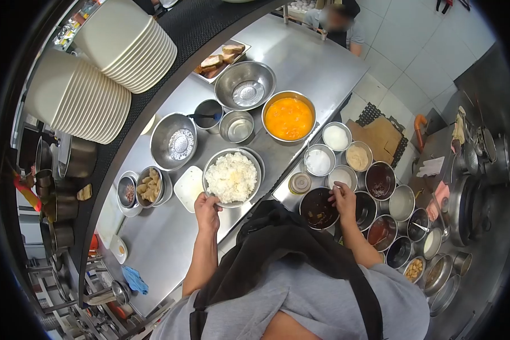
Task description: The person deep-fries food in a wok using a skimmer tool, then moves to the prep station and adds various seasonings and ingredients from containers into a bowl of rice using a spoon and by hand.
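Observation:
My left hand [208, 211] is closed on the near rim of a metal bowl [255, 191] heaped with white rice [230, 177]. My right hand [344, 200] hovers by the seasoning pots, its fingertips pinched together; anything between them is too small to see. Just beyond those fingertips is a pot of white powder [342, 178]. A pot of dark sauce [318, 208] with pale bits in it lies to their left. Beside the rice bowl, a white board or lid [188, 188] rests on the steel counter.
Beaten egg [289, 116] fills a metal bowl at the counter's right edge. Perforated metal bowls [175, 140] and a pot with a blue-handled utensil [208, 115] stand behind. Stacked cream bowls [127, 42] sit on the overhead shelf. A co-worker [339, 25] is at the far end.

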Motion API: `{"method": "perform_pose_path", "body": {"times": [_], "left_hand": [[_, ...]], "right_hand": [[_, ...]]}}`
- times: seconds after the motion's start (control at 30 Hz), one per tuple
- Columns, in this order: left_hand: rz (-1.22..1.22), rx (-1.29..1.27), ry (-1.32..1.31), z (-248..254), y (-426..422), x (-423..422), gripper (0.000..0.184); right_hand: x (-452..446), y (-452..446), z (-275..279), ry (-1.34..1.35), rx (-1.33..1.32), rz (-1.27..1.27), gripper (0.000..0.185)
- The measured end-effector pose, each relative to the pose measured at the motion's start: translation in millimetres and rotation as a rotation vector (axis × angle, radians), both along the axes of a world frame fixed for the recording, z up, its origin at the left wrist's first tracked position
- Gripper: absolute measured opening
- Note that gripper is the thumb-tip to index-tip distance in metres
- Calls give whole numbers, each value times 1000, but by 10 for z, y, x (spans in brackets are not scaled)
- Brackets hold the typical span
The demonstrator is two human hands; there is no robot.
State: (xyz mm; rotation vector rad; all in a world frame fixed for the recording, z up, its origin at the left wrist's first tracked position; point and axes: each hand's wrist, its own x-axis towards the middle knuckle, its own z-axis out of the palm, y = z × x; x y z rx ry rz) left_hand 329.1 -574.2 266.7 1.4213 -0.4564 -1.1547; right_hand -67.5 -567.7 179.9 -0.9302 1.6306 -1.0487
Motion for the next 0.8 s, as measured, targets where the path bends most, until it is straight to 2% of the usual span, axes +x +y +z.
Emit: {"method": "perform_pose_path", "body": {"times": [0.17,0.3,0.37,0.47,0.8], "left_hand": [[44,-18,-1,76,226,454,13],[177,-12,-25,207,413,723,14],[342,-26,7,229,502,856,14],[404,-68,-12,183,643,1084,15],[480,-60,-75,166,820,1288,14]], "right_hand": [[73,-90,62,-25,-29,9,26],[83,-165,-2,5,-21,54,25],[106,-194,-38,5,-13,73,24],[145,-238,-75,46,-10,114,24],[283,-460,-26,75,-56,204,23]]}}
